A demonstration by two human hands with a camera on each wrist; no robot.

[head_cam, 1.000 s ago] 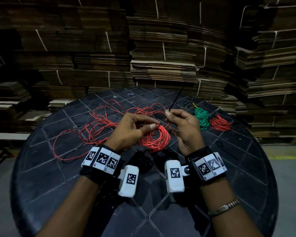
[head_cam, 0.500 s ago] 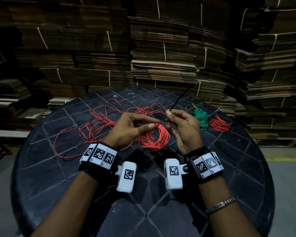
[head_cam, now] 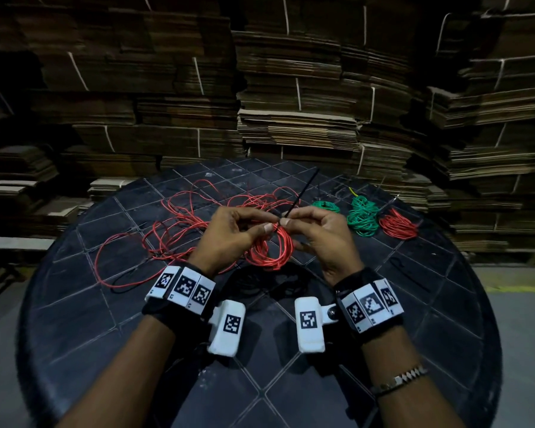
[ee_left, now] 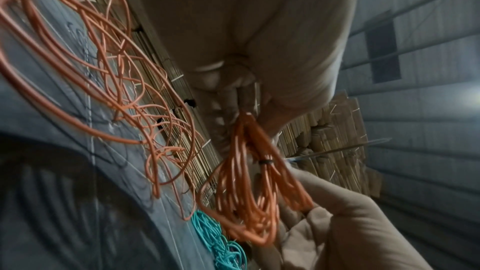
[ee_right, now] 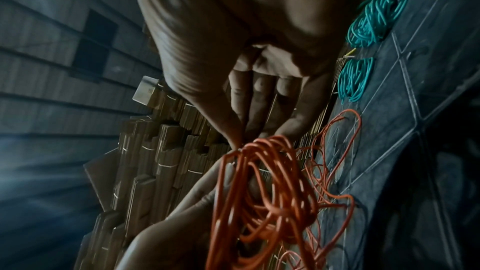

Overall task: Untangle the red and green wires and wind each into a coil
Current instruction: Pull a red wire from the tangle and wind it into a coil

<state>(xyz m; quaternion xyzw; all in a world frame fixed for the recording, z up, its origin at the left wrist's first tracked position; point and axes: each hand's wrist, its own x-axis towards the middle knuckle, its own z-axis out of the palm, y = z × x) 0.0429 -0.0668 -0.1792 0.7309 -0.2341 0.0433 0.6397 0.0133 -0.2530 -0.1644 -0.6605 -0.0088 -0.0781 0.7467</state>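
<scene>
A wound red wire coil (head_cam: pixel 272 248) hangs between my hands over the black round table (head_cam: pixel 291 381). My left hand (head_cam: pixel 267 225) pinches the coil's top. My right hand (head_cam: pixel 286 220) pinches a black cable tie (head_cam: pixel 303 191) where it meets the coil, and the tie's tail points up and away. In the left wrist view the tie's band (ee_left: pixel 265 161) circles the red coil (ee_left: pixel 249 192) below my left fingers (ee_left: pixel 241 89). The right wrist view shows my right fingers (ee_right: pixel 249 120) at the red coil (ee_right: pixel 259 192). Loose red wire (head_cam: pixel 173 223) sprawls on the table to the left.
Two green coils (head_cam: pixel 326 206) (head_cam: pixel 362 219) and another red coil (head_cam: pixel 397 225) lie at the table's far right. Stacks of flattened cardboard (head_cam: pixel 291 103) rise behind the table. A thin black wire (head_cam: pixel 121 281) lies by the loose red loops at the left.
My right fingertips have slid down the tie toward the coil's top and now meet my left thumb. The coil and loose wire stay where they were.
</scene>
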